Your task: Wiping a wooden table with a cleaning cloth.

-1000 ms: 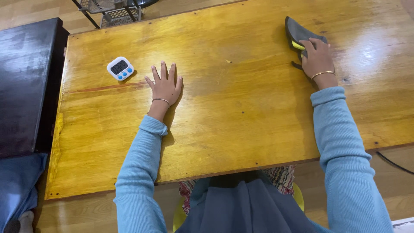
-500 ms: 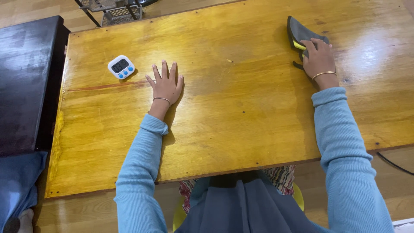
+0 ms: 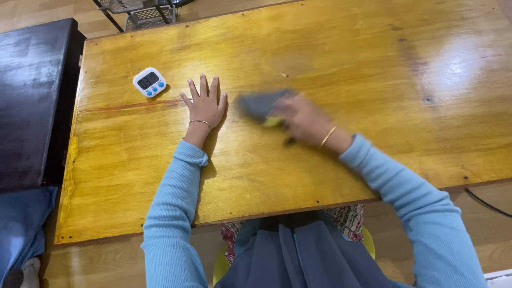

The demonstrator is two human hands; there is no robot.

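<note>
Clearly our right hand, blurred, presses a soft, light grey cloth under curled fingers; our left hand lies flat, holding nothing.

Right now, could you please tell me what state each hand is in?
Left hand: open, flat on the wooden table, holding nothing.
Right hand: blurred, on a grey and yellow cloth; grip cannot be told.

Grey and yellow cloth, motion-blurred, on wooden table, under fingers
</note>
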